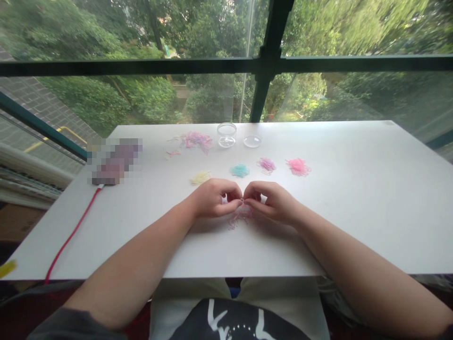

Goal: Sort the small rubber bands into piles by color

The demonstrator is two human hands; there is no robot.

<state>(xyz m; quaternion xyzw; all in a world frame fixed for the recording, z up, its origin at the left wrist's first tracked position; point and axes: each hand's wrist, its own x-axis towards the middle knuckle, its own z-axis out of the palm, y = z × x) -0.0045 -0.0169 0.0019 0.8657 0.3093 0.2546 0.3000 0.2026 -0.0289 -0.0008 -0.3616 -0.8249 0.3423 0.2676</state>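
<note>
My left hand [215,198] and my right hand [271,200] meet over the table, thumb and forefinger of each pinched together with the tips touching or nearly so. Whatever lies between the fingertips is too small to make out. Just below them is a loose cluster of thin pinkish elastic bands [233,222], partly hidden by the fingers. Beyond my hands lie small heaps of similar bands: pale yellow bands [200,178], teal bands [239,170], purple bands [266,165] and bright pink bands [297,166].
A mixed pink and purple heap of bands [196,141] lies at the back left. Beside it stand a clear round jar [226,137] and another clear container [252,140]. A blurred-out device [116,163] with a red cable [72,231] occupies the white table's [371,189] left side.
</note>
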